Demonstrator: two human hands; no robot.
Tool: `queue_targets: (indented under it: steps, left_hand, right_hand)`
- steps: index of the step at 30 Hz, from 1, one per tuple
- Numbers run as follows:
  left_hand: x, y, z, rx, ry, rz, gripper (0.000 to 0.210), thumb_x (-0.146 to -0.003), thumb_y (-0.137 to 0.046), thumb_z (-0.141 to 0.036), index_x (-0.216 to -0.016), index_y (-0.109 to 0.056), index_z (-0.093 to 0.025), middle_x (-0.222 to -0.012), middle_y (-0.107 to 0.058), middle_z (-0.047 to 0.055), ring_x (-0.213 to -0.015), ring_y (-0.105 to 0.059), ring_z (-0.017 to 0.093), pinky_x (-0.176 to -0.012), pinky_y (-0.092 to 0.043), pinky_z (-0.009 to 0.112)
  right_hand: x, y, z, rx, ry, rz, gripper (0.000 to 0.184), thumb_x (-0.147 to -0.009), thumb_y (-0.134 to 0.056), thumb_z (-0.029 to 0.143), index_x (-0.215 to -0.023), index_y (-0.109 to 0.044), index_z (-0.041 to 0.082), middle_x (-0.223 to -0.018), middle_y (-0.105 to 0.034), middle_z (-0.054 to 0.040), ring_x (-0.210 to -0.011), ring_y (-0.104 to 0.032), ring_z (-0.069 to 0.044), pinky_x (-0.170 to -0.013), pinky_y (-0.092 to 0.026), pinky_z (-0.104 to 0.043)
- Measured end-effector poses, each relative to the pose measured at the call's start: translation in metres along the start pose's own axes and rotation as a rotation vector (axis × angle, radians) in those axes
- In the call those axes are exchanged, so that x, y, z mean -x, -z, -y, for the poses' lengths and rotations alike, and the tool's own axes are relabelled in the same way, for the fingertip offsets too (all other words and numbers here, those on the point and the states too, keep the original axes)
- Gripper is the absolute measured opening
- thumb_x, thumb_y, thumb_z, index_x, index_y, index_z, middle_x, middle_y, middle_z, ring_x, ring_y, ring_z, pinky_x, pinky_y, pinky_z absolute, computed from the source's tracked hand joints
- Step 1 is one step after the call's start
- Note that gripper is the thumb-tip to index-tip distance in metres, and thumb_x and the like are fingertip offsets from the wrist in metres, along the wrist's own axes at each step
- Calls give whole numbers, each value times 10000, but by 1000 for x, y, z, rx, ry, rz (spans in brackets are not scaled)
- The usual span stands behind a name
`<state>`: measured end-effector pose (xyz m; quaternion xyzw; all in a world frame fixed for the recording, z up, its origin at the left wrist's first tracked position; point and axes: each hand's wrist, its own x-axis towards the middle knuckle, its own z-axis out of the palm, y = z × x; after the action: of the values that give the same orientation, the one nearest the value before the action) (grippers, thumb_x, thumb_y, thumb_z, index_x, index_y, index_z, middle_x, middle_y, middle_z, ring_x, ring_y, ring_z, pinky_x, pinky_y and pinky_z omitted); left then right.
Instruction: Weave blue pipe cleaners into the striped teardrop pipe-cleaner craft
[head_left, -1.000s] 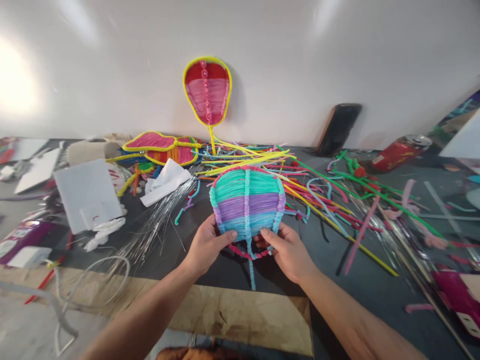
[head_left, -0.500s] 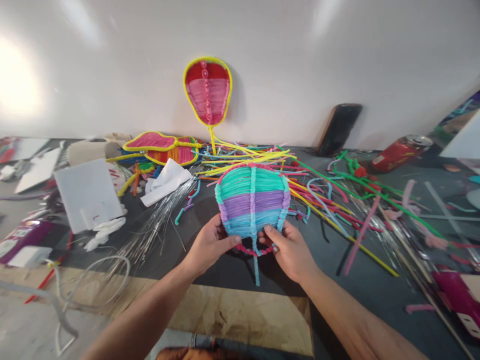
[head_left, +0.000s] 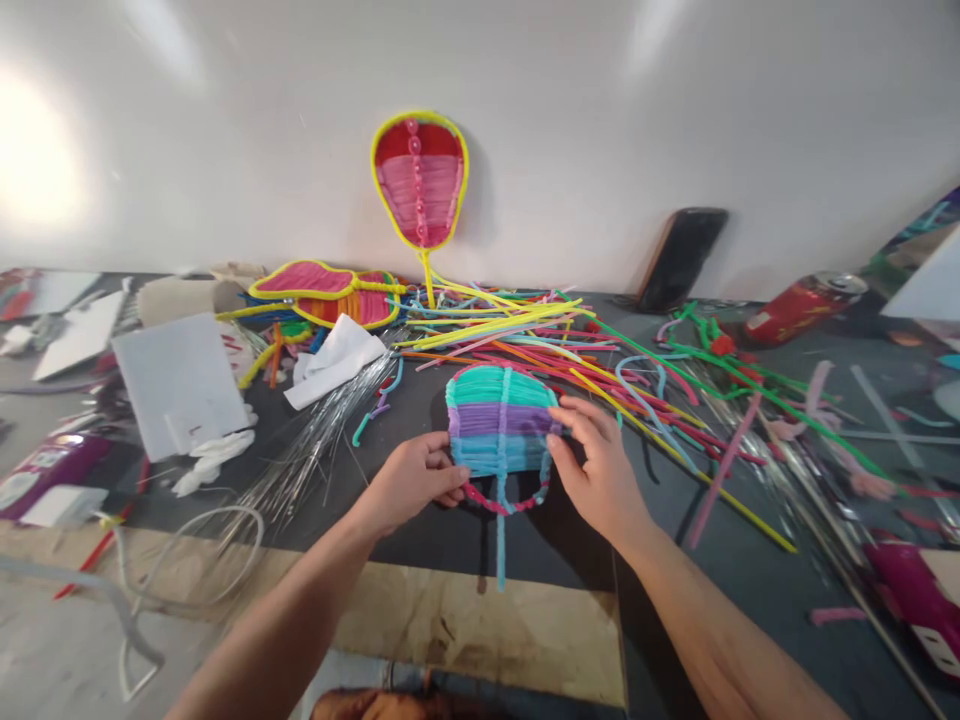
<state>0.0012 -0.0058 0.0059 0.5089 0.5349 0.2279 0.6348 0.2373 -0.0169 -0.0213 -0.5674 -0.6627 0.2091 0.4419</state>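
A rounded pipe-cleaner panel [head_left: 480,425] is held up over the dark table by both hands. Its bands run teal, purple and blue from top to bottom, with a pink rim and a light blue spine that ends in a stem below. My left hand [head_left: 420,480] pinches the lower left rim, thumb in front. At the right rim, my right hand [head_left: 600,475] has its thumb and fingertips closed on the edge, higher than the left. A gap shows between the blue band and the bottom rim.
Behind the panel lie loose coloured pipe cleaners [head_left: 510,330]. A pink panel with yellow rim [head_left: 420,185] stands against the white wall. Silver strands [head_left: 322,430], white paper [head_left: 180,385] and a cable [head_left: 202,600] are left; a phone [head_left: 682,258] and red can [head_left: 802,308] right.
The panel has been lowered and tipped back, so it looks smaller. My right hand has shifted from the lower right rim up to the right edge; my left still grips the lower left.
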Motion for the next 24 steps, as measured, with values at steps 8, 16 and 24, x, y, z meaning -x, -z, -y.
queue_targets:
  steps: [8, 16, 24]
  left_hand:
    - [27, 17, 5, -915, -439, -386, 301, -863, -514, -282, -1127, -623, -188, -966, -685, 75, -894, -620, 227, -801, -469, 343]
    - [37, 8, 30, -1153, -609, -332, 212, -898, -484, -263, -969, -666, -179, -885, -642, 69, -840, -570, 196, -776, -446, 324]
    - [18, 12, 15, -1439, -541, -255, 123, -847, -508, -115, -825, -622, -154, -816, -620, 75, -787, -553, 227, -657, -410, 335]
  right_hand:
    - [8, 2, 23, 202, 505, 369, 257, -895, -512, 250, -1108, -653, 216, -1117, -679, -67, -1161, -489, -262, -978, -425, -475]
    - [18, -8, 33, 414, 552, 644, 507, -902, -449, 501, -1321, -514, 223, -1307, -566, -81, -1250, -389, -289, -1085, -262, -519]
    - [21, -16, 38, 525, 531, 662, 523, -883, -451, 542, -1288, -546, 226, -1254, -576, -88, -1209, -373, -301, -1062, -281, -506]
